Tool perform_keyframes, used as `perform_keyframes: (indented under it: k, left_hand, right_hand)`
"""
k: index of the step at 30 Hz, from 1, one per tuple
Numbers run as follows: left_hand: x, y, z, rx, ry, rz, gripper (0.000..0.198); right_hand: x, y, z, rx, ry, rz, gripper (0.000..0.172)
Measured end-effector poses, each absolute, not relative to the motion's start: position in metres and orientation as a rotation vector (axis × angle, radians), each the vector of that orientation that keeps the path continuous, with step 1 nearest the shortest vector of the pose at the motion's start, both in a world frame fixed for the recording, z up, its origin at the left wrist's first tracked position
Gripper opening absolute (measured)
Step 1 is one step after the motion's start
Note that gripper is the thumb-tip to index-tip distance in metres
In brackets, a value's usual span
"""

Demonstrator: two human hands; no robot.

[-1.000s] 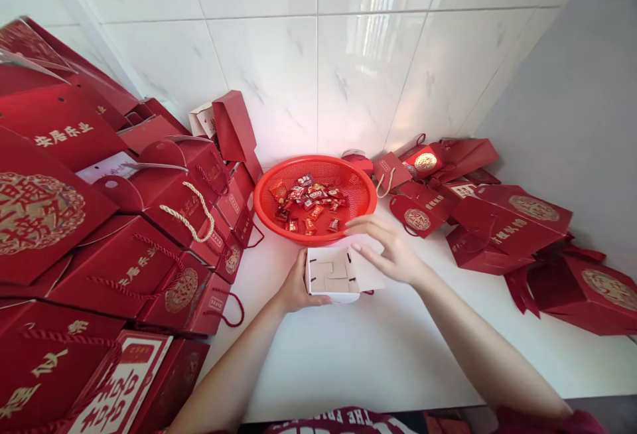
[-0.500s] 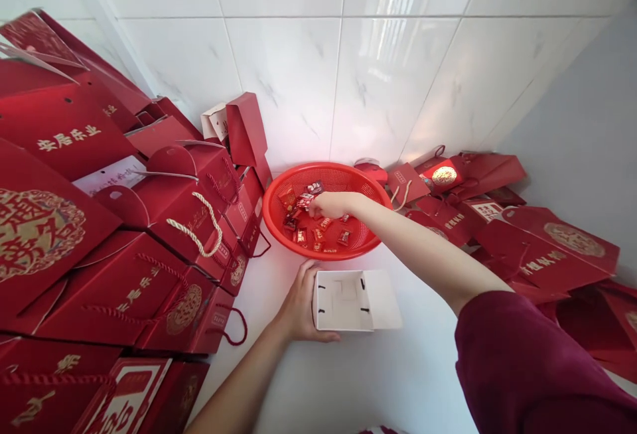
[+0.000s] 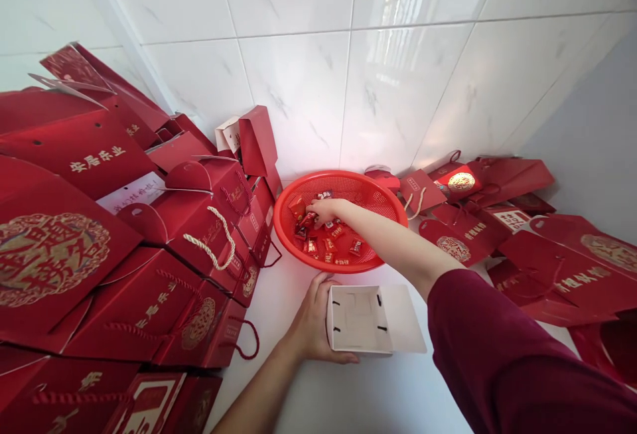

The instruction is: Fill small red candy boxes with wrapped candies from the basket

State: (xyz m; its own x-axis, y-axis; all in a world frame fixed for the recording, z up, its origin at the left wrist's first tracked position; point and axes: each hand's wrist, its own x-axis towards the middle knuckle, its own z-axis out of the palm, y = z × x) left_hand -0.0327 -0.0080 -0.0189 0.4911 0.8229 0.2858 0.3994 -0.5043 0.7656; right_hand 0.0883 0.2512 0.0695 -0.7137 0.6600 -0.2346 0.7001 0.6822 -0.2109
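Observation:
My left hand (image 3: 318, 328) is wrapped around the left side of a white-lined box (image 3: 358, 321), thumb along its near edge. The box stands open at the top, its flap (image 3: 408, 318) folded out to the right and dark cord ends showing inside. My right hand (image 3: 323, 210) reaches into a red plastic basket (image 3: 391, 248), fingers closed on a red wrapped candy (image 3: 306, 223) at the left of the pile. Several small wrapped candies (image 3: 330, 245) lie on the basket's bottom. My fingertips are partly hidden among the wrappers.
Stacked red gift boxes (image 3: 164, 314) with rope handles fill the left side. More red gift boxes (image 3: 557, 261) lie heaped on the right, beyond my right forearm. A white tiled wall (image 3: 293, 89) rises behind the basket.
The view has shifted, so the scene sits a little lower and further right. My right hand has moved left within the basket, among the candies. My left hand stays on the box.

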Motion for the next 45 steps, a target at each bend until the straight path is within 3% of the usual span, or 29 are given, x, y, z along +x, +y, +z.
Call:
perform_keyframes:
  k: [3,5,12,17,20,26,32,38,45]
  left_hand:
    - [-0.032,-0.008,-0.018,2.094,1.013,0.864,0.12]
    - [-0.032,-0.009,-0.016,2.1,1.021,0.861,0.119]
    - [-0.033,-0.008,-0.014,2.131,1.024,0.895,0.117]
    - [-0.033,-0.004,-0.02,2.106,1.001,0.951,0.116]
    - [-0.032,-0.003,-0.019,2.101,0.986,0.975,0.116]
    - [-0.032,-0.004,-0.015,2.076,0.991,0.969,0.116]
    - [-0.032,-0.004,-0.013,1.924,0.949,0.992,0.113]
    - [-0.031,-0.005,-0.008,1.81,0.924,0.888,0.102]
    - [-0.029,-0.006,-0.004,1.765,0.954,0.89,0.099]
  right_hand:
    - [0.095,0.252,0.082,1.13,2.77,-0.557,0.028]
    - [0.108,0.245,0.096,1.17,2.792,-0.662,0.017]
    - [0.184,0.163,0.118,1.41,2.984,-0.969,0.034]
    - [0.213,0.097,0.106,1.348,3.015,-2.031,0.041]
    - [0.218,0.071,0.111,1.38,2.935,-2.279,0.05]
    - [0.229,0.046,0.132,1.839,3.172,-1.741,0.05]
    - [0.242,0.034,0.143,1.987,3.254,-1.558,0.035]
    - [0.244,0.028,0.15,1.691,3.396,-0.986,0.02]
    - [0.217,0.023,0.142,1.115,3.022,-1.088,0.024]
